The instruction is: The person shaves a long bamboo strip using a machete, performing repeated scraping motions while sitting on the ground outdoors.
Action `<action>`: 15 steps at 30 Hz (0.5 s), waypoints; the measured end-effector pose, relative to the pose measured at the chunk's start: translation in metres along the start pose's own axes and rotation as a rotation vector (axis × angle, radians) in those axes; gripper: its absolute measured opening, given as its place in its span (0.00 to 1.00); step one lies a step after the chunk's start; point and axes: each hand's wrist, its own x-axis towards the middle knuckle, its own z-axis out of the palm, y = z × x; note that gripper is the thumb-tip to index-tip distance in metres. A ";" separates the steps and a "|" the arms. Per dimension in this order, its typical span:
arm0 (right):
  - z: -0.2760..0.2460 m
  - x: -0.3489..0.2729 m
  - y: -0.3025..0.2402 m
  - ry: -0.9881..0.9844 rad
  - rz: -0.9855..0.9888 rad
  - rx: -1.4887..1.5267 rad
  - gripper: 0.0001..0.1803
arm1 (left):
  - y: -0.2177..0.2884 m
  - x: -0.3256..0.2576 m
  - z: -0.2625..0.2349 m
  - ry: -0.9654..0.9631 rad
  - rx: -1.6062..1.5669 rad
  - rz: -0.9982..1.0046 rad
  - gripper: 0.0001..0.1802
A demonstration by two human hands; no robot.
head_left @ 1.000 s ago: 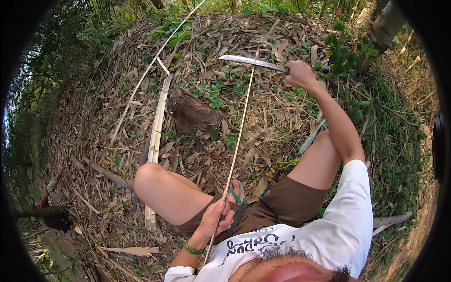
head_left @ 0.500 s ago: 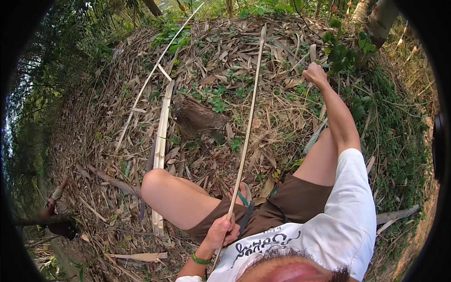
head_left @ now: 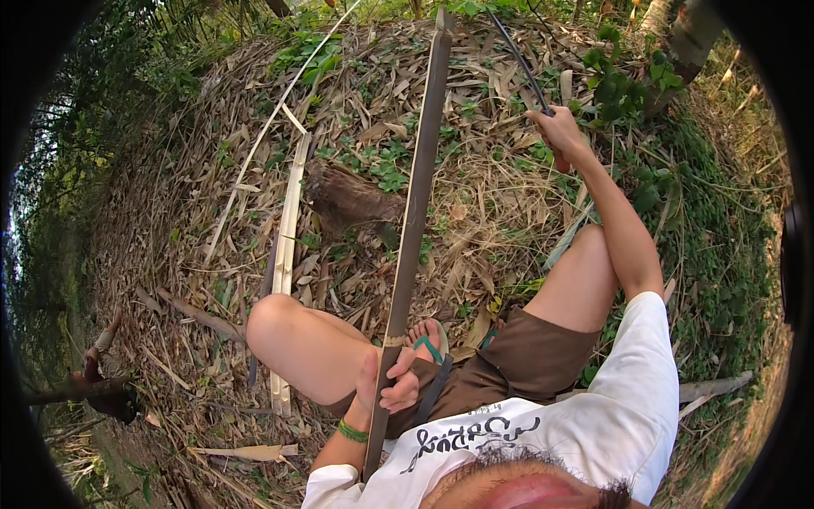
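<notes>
Outdoors, daylight — ground (head_left: pixel 496 242) littered with dry leaves (head_left: pixel 191 220), green sprigs (head_left: pixel 390 176) poking through — trunk (head_left: pixel 697 38) upper right, dark foliage (head_left: pixel 64 170) left.

"What runs down the middle?"
"A long slat (head_left: pixel 415 212), from the left hand (head_left: pixel 388 382) out over the leaf litter (head_left: pixel 182 212)."
"And left of it?"
"A stump (head_left: pixel 348 197) first, then split strips (head_left: pixel 289 222) on the ground, partly behind the left knee (head_left: pixel 275 322). A thin strip (head_left: pixel 284 102) lies farther left."
"The right side?"
"The right hand (head_left: pixel 560 138), with a knife (head_left: pixel 523 63) extending forward from it. Beyond, farther right, a tree trunk (head_left: pixel 695 42)."
</notes>
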 end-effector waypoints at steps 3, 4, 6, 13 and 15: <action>0.013 -0.024 -0.025 -0.079 -0.098 0.252 0.16 | 0.000 0.008 0.001 -0.027 -0.063 0.002 0.29; 0.017 -0.030 -0.032 -0.108 -0.124 0.296 0.15 | 0.000 0.011 0.002 -0.035 -0.089 0.001 0.29; 0.020 -0.050 -0.056 -0.194 -0.183 0.384 0.15 | 0.003 0.020 0.005 -0.046 -0.104 -0.010 0.28; 0.046 -0.089 -0.088 -0.385 -0.302 0.575 0.18 | 0.002 0.046 0.003 -0.223 -0.220 -0.033 0.29; 0.048 -0.097 -0.095 -0.418 -0.299 0.621 0.19 | 0.004 0.052 0.014 -0.142 -0.190 -0.059 0.29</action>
